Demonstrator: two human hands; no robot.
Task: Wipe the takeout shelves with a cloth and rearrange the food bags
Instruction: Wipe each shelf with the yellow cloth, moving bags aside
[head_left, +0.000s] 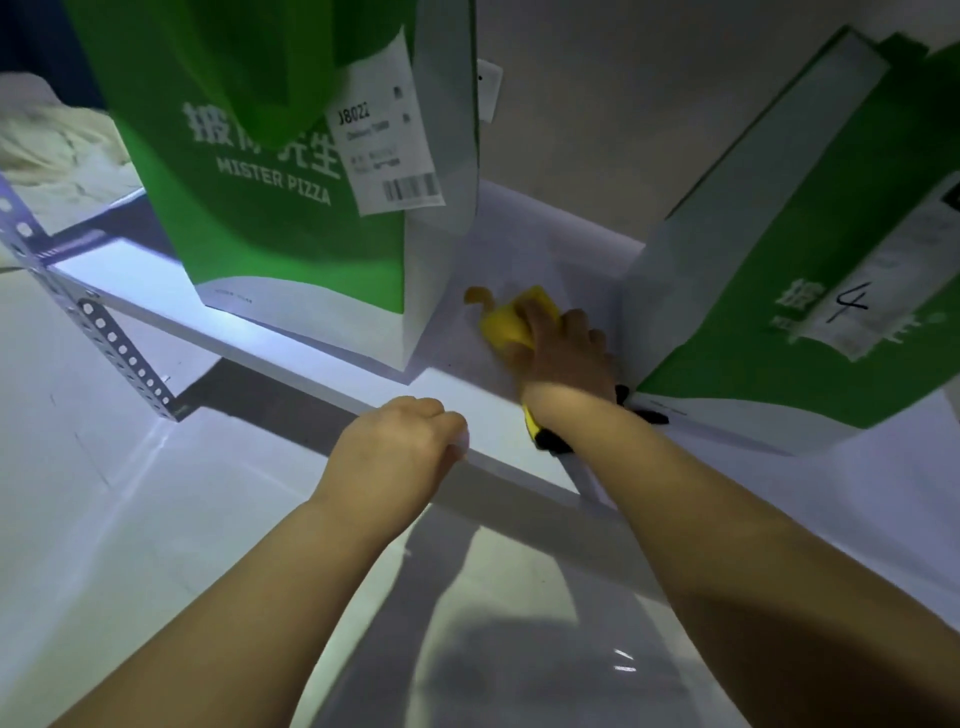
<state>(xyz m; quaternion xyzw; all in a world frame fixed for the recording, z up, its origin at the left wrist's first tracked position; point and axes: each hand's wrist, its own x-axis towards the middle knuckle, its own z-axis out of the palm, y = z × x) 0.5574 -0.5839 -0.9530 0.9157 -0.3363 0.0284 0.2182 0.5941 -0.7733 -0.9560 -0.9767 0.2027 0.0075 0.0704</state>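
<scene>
A white shelf board (291, 332) carries two green and white food bags. The left bag (270, 171) reads MISTER PIZZA and has a receipt stuck on it. The right bag (810, 270) leans and has a label marked 4. Between them my right hand (566, 353) presses a yellow cloth (511, 319) flat on the shelf surface. My left hand (400, 441) is curled over the front edge of the shelf, gripping it.
A perforated metal upright (104, 327) of the rack slants down at the left. The pale glossy floor (156, 545) lies below the shelf. A white wall (597, 104) stands behind the bags. A beige fabric heap (57, 140) sits far left.
</scene>
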